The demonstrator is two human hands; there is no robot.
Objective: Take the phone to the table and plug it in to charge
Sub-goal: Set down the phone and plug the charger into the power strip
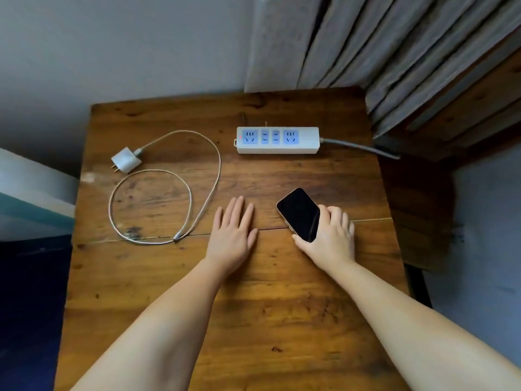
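Charger [126,160] left on table [282,306]; power strip [277,139] behind phone [299,214].

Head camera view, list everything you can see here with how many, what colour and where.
table: one, brown wood, fills the middle
power strip: one, white, far side of the table, grey cord running off right
charger plug: one, white, far left, unplugged
cable: one, white, looped on the left, joined to the charger plug
phone: one, black screen, centre right
curtain: one, grey, upper right
left hand: flat on the table, empty
right hand: grip closed on the phone
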